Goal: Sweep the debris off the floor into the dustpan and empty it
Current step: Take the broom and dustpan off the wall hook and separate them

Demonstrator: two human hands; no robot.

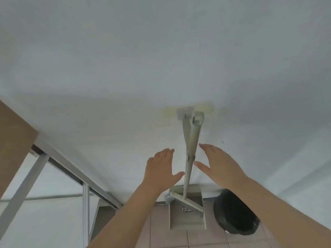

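Note:
A pale green broom and dustpan set hangs against the white wall from a hook point(185, 111). The two long handles point(191, 140) run down together, clipped side by side. Below, the broom head point(186, 201) rests across the dustpan point(188, 217), which stands on the tiled floor. My left hand point(161, 169) is open just left of the handles, thumb close to them. My right hand point(216, 163) is open just right of them, thumb tip almost at the clip. Neither hand grips anything. No debris shows on the floor.
A bin lined with a black bag point(234, 213) stands right of the dustpan. A table with a wooden top point(14, 140) and grey metal legs point(86, 212) fills the left side. Brown floor tiles point(161, 230) lie below.

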